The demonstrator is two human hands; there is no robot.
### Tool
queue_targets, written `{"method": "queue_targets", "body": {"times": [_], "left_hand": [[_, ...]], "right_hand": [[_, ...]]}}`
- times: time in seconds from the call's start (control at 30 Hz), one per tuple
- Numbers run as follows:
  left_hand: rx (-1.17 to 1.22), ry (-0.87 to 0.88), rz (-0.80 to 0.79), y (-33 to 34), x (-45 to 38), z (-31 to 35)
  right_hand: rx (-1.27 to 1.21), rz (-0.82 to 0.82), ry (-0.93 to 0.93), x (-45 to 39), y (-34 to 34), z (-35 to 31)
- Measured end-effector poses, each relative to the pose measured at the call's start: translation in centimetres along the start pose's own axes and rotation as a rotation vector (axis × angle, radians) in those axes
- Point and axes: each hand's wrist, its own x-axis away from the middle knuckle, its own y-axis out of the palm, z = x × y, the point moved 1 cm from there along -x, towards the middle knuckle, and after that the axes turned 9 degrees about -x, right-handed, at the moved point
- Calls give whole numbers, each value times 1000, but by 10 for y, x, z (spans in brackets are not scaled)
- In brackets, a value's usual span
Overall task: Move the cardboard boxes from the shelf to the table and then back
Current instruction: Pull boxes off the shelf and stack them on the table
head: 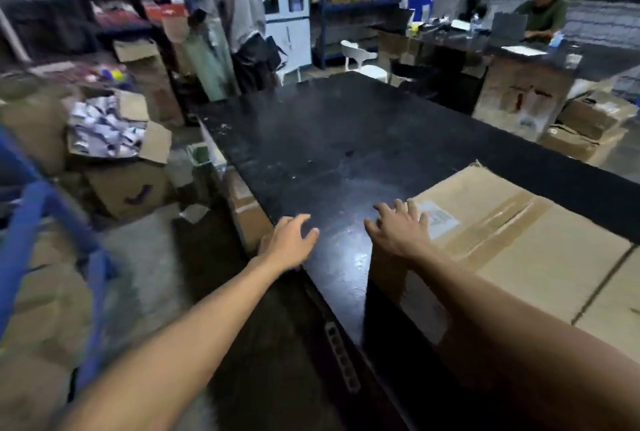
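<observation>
A large taped cardboard box (512,247) with a white label lies on the near right part of the black table (329,140). A second box (613,306) butts against it at the right edge of the view. My right hand (398,230) hovers with fingers spread at the first box's near left top corner, touching or just above it. My left hand (291,240) is open over the table's left edge, holding nothing. A blue shelf frame (38,212) stands blurred at the left.
Open cardboard boxes (114,140) with packets crowd the floor left of the table. A person stands at the far left end by shelves (239,15); another sits at a desk (540,11) far right. More boxes (588,126) lie right of the table. A white chair (360,56) is behind.
</observation>
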Motion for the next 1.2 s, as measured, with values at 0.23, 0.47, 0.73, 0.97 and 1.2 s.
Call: {"method": "queue_targets", "body": {"times": [0.23,0.47,0.73,0.97,1.2], "left_hand": [[-66,-497,164,-59,162,-131],[-20,-874,513,-156,360,-210],[-95,-1114,1031,-257,577,-202],[-223,-1228,1550,-296,745,-179],[-301,-1458,1678,-288,879,-151]], "right_hand": [[8,-235,-467,51,60,-166],[-159,-417,-941,185,93,-359],[-602,-602,-1434,406,75,-506],[-825,-813,-1700,580,53,-559],[-781,-1058,-1893,711,32,-576]]}}
